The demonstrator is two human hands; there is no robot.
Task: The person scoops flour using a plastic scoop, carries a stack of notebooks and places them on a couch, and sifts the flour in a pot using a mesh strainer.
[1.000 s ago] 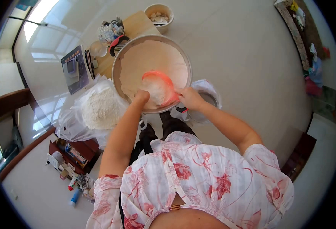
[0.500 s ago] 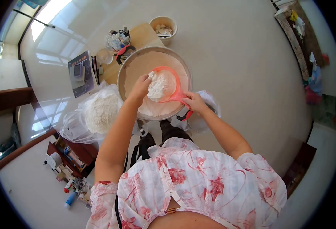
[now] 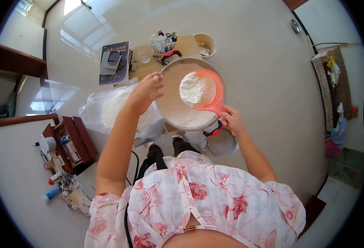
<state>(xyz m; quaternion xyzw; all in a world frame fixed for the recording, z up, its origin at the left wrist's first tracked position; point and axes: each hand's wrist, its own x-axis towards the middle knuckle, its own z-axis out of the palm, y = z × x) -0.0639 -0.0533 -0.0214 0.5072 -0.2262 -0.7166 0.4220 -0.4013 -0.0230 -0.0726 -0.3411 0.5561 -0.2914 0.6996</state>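
My right hand (image 3: 232,120) is closed around the handle of a coral-red plastic sieve (image 3: 218,89). A mound of white flour (image 3: 194,91) lies in the left part of its bowl. The sieve is over a wide round metal pan (image 3: 168,65) whose bottom is covered with a fine layer of flour (image 3: 190,118). My left hand (image 3: 148,91) is open and holds nothing, fingers apart and dusted white, at the pan's left edge. Below and left of it, a clear plastic bag (image 3: 92,105) holds more flour (image 3: 115,108), partly hidden by my forearm.
Behind the pan, a low wooden table (image 3: 186,44) bears a holder of pens (image 3: 163,42) and books (image 3: 118,51) with a small device on top. A bucket (image 3: 206,44) stands beyond. A round container (image 3: 223,144) is below the pan's red-and-black handle (image 3: 213,129).
My left hand has moved away from the flour in the sieve towards the pan's left edge, and its fingers have opened. The view has shifted; my right hand still holds the sieve.
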